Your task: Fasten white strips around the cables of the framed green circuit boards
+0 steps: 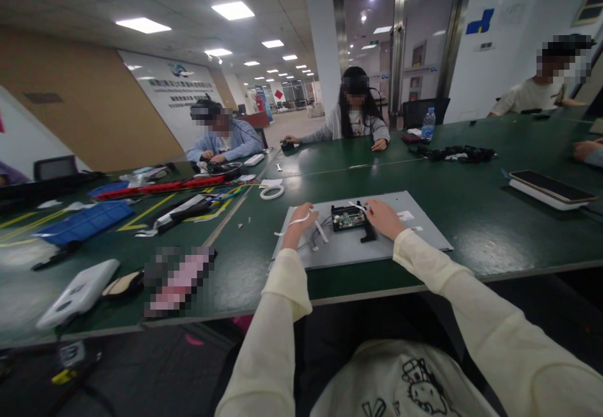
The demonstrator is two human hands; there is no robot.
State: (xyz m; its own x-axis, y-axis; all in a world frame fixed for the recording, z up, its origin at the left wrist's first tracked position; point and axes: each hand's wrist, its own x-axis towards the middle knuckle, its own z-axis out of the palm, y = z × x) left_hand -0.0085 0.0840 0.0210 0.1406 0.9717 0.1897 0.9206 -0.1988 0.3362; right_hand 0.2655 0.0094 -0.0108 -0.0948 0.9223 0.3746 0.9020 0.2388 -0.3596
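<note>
A flat grey panel [409, 210] lies on the table before me. On its middle sits a black frame [369, 233] holding a green circuit board [347, 218], with thin wires running out to the left. My left hand [298, 227] is over the panel's left part, its fingers closed on a curling white strip [291, 222]. Beside it another white strip [322, 231] slants down across the panel. At the frame's upper right corner, my right hand [385, 219] pinches a short white strip [358, 205] above the board.
A white tape roll [272, 192] lies beyond the panel's left corner. Farther left are a blue tray [87, 221], cables and a white device [79, 292]. A phone on a white box [549, 189] and a water bottle [428, 124] stand right. Other people sit around the table.
</note>
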